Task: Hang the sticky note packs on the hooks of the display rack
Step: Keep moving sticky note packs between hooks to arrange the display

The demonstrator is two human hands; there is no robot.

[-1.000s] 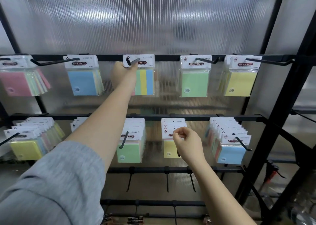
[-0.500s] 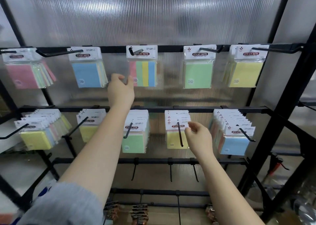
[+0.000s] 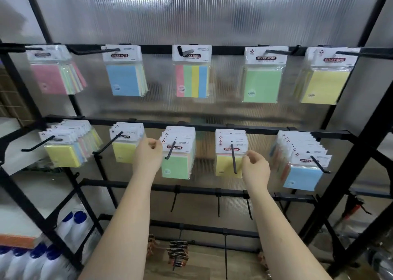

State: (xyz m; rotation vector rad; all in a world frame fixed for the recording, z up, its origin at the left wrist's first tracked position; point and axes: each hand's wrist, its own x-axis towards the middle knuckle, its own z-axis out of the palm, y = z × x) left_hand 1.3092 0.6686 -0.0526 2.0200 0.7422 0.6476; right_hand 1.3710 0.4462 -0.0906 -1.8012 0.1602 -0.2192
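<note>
Left hand (image 3: 146,158) and right hand (image 3: 256,169) both raised at the middle rail of the display rack (image 3: 212,127), fingers loosely curled, holding nothing

Left hand sits just beside the green sticky note packs (image 3: 177,154) on their hook (image 3: 170,150); right hand sits just beside the yellow packs (image 3: 228,152). Top rail carries five hooks: pink packs (image 3: 53,73), blue packs (image 3: 125,75), a striped pack (image 3: 191,75), green (image 3: 261,79) and yellow (image 3: 323,82). Third rail hooks (image 3: 218,205) hang bare. Blue-capped white bottles (image 3: 42,258) stand lower left
</note>
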